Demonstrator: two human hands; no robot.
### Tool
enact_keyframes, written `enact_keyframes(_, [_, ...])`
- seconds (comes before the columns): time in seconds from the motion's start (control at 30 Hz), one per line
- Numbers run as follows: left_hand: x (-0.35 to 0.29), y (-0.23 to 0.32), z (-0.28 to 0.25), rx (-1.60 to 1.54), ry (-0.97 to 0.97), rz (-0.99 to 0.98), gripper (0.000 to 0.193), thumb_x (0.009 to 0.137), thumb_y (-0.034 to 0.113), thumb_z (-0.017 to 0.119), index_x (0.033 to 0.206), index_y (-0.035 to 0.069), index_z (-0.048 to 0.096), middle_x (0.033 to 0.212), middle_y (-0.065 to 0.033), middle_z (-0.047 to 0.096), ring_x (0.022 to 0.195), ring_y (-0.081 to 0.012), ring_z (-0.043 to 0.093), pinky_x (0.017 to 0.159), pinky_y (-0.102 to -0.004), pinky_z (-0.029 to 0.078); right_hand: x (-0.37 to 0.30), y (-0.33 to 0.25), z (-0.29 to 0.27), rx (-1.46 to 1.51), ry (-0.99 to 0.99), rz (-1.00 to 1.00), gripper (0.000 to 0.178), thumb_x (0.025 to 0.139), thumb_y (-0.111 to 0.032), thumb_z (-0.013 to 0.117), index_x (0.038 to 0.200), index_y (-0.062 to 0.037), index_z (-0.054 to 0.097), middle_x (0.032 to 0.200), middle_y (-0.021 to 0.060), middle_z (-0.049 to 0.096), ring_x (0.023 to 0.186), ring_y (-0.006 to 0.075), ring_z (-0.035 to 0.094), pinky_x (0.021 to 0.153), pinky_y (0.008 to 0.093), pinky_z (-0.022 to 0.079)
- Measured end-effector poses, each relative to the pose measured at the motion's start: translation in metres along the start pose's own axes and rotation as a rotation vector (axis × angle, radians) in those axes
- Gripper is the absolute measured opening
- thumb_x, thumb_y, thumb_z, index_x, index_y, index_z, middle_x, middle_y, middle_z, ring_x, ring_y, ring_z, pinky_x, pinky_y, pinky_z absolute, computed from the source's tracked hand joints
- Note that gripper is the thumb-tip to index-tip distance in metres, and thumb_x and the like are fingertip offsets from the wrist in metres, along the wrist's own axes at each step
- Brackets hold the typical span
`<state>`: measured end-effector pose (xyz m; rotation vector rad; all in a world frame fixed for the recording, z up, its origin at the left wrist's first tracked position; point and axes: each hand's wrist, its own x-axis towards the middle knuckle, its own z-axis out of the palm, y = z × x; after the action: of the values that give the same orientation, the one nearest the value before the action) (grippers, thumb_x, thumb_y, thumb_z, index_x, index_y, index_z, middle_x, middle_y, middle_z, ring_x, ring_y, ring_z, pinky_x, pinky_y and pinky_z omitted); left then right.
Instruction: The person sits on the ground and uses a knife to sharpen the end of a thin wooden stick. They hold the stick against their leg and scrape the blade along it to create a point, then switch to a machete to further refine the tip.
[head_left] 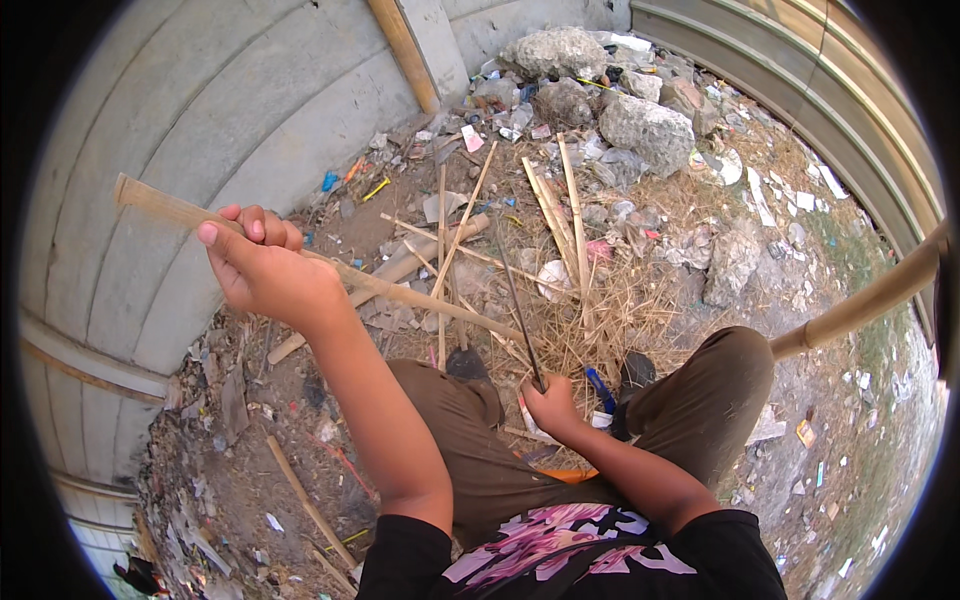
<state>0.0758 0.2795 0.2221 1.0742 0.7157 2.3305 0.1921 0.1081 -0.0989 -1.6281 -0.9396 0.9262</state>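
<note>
My left hand (280, 275) is raised at the left with its fingers wrapped round a long split bamboo strip (420, 299). One end of the strip sticks up past my fingers, and the other slopes down toward my knees. Low between my legs, my right hand (553, 408) grips a long knife (516, 305) whose thin dark blade points up and away. The strip's lower end lies close to the blade near my right hand; whether they touch I cannot tell. Its handle is mostly hidden in my fist.
Several bamboo strips (575, 225) and a thicker bamboo piece (400, 268) lie ahead on the littered ground. Rocks (645, 130) are heaped at the far wall. A bamboo pole (860, 290) runs past my right knee. A concrete panel wall (230, 110) stands on the left.
</note>
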Motion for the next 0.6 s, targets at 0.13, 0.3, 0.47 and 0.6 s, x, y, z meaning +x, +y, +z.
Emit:
enact_keyframes(0.13, [0.001, -0.001, 0.0, -0.031, -0.032, -0.003, 0.035, 0.105, 0.037, 0.051, 0.097, 0.002, 0.051, 0.071, -0.0005, 0.043, 0.053, -0.0051, 0.03, 0.046, -0.0222, 0.019, 0.01, 0.02, -0.007, -0.231, -0.056, 0.422, 0.034, 0.083, -0.022, 0.065, 0.06, 0.0015, 0.056, 0.051, 0.0074, 0.055, 0.051, 0.017, 0.059, 0.048, 0.0344, 0.045])
enact_keyframes(0.3, [-0.005, 0.0, 0.007, -0.096, -0.069, -0.023, 0.035, 0.103, 0.037, 0.055, 0.094, 0.003, 0.051, 0.07, -0.0001, 0.043, 0.053, -0.0046, 0.03, 0.045, -0.0214, 0.019, 0.022, -0.034, -0.025, 0.108, 0.045, 0.048, 0.032, 0.087, -0.021, 0.066, 0.066, 0.003, 0.059, 0.052, 0.0071, 0.054, 0.048, 0.0138, 0.049, 0.049, 0.0348, 0.04])
enact_keyframes(0.47, [-0.015, 0.006, 0.011, -0.079, -0.101, 0.01, 0.035, 0.102, 0.036, 0.058, 0.091, 0.004, 0.051, 0.068, 0.0005, 0.042, 0.053, -0.0043, 0.029, 0.045, -0.0213, 0.019, 0.017, -0.049, -0.025, 0.507, 0.112, -0.405, 0.027, 0.09, -0.014, 0.067, 0.07, -0.0014, 0.054, 0.052, -0.001, 0.047, 0.05, 0.0058, 0.039, 0.047, 0.029, 0.031])
enact_keyframes(0.6, [-0.022, 0.01, 0.018, -0.113, -0.127, 0.008, 0.035, 0.102, 0.036, 0.059, 0.089, 0.005, 0.051, 0.068, 0.0008, 0.041, 0.053, -0.0041, 0.028, 0.044, -0.0217, 0.018, 0.004, 0.008, 0.007, 0.307, -0.035, 0.131, 0.025, 0.093, -0.014, 0.056, 0.073, -0.0013, 0.052, 0.056, 0.0012, 0.042, 0.044, 0.0116, 0.043, 0.042, 0.0312, 0.032])
